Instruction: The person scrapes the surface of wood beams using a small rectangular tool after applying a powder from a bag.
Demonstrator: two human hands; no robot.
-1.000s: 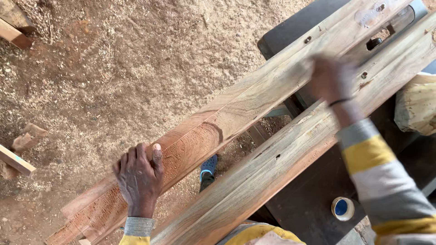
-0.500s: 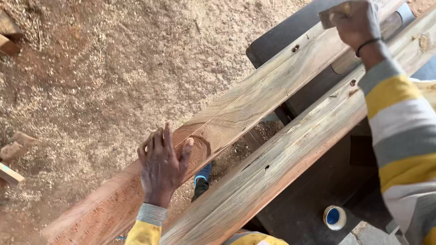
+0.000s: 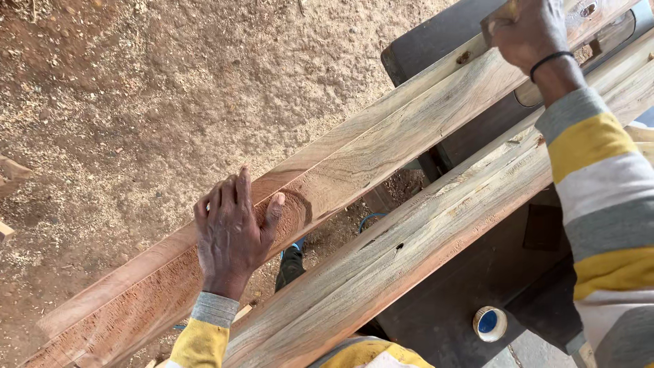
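Left hand (image 3: 231,232) spread flat on upper plank (image 3: 381,150) | right hand (image 3: 528,31) gripping sanding block (image 3: 496,15) at 1 o'clock | two planks | one tape roll (image 3: 490,324) at 5 o'clock

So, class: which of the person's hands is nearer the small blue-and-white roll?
Left. The left hand lies flat on the upper beam, up-left of the roll; the right hand is further away, at the frame's top.

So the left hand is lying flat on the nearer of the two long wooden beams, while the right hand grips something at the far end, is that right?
Not quite. In the head view the left hand lies flat on the farther beam, not the nearer beam. The right hand does grip something at the far end.
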